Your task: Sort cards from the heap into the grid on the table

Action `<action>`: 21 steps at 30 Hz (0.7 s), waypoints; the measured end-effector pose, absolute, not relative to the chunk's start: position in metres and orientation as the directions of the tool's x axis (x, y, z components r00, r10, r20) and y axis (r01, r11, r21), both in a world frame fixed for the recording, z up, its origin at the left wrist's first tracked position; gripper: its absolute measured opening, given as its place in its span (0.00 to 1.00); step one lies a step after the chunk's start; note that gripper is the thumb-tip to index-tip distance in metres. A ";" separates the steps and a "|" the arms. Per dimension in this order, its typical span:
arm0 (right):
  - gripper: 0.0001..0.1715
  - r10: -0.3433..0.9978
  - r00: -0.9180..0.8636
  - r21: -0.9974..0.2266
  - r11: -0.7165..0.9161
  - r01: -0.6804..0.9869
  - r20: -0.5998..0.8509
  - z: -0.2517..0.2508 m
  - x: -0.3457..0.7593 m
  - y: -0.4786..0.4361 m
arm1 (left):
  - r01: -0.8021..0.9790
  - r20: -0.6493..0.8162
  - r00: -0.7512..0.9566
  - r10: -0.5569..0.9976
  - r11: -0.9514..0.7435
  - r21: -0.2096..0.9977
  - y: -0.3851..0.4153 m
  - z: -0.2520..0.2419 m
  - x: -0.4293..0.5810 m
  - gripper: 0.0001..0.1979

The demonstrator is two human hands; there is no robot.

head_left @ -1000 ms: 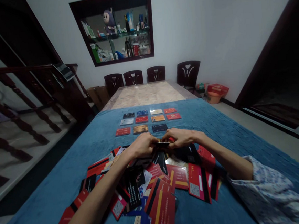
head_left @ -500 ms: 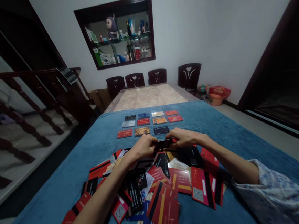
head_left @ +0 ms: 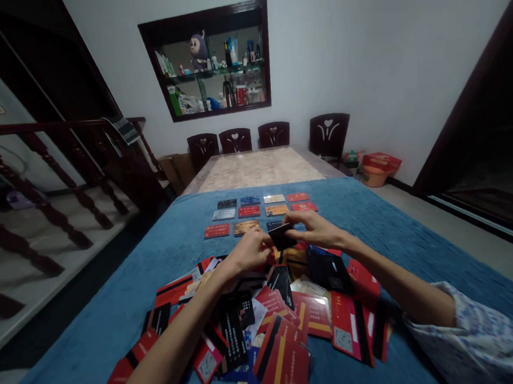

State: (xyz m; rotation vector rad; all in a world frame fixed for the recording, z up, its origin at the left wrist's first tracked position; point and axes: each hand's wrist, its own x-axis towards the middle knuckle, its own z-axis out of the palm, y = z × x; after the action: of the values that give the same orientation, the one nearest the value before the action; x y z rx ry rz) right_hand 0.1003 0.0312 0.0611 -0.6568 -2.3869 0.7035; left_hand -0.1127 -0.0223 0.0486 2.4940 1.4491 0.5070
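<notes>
While the right hand (head_left: 316, 230) clamps a dark card (head_left: 281, 237) in its fingers below frame centre, the left hand (head_left: 248, 250) (finger closure undeterminable) is beside it.

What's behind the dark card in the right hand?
Behind the held card, part of a dark laid-out card shows on the blue cloth; the rest is covered.

Table (head_left: 258, 167): pale, stone-patterned top, uncovered at the far end, edged with a darker border.
Blue cloth (head_left: 166, 237): spread over the near part, slightly rumpled.
Far row of cards (head_left: 250, 201): dark, blue, pale, red.
Middle row of cards (head_left: 249, 211): pale blue, red, orange, red.
Front row of cards (head_left: 217, 230): red, gold, dark, the last partly hidden.
Card heap (head_left: 283, 361): loose, overlapping, mostly red and black, some blue.
</notes>
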 end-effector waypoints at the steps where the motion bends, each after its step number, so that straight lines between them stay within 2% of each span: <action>1: 0.06 0.573 -0.719 -0.577 0.762 0.292 0.392 0.062 0.100 0.031 | 0.798 0.189 0.446 0.875 -0.485 0.357 -0.023 0.050 -0.113 0.12; 5: 0.05 0.534 -0.719 -0.426 0.832 0.355 0.445 0.061 0.099 0.031 | 0.834 0.226 0.344 0.911 -0.407 0.372 -0.025 0.060 -0.114 0.17; 9: 0.06 0.494 -0.750 -0.299 0.868 0.396 0.440 0.055 0.097 0.034 | 0.820 0.299 0.240 0.924 -0.358 0.447 -0.029 0.066 -0.113 0.22; 15: 0.07 0.422 -0.785 -0.202 0.907 0.370 0.454 0.045 0.093 0.034 | 0.765 0.394 0.236 0.888 -0.420 0.488 -0.030 0.059 -0.106 0.11; 21: 0.07 0.398 -0.797 -0.180 0.917 0.356 0.453 0.043 0.088 0.030 | 0.778 0.369 0.279 0.887 -0.434 0.454 -0.027 0.048 -0.103 0.06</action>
State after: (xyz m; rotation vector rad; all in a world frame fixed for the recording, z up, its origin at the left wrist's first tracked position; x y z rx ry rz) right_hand 0.0884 0.0302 0.0426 -0.5422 -2.5805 0.1172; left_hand -0.1032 -0.0274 0.0475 2.3586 1.5563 0.8712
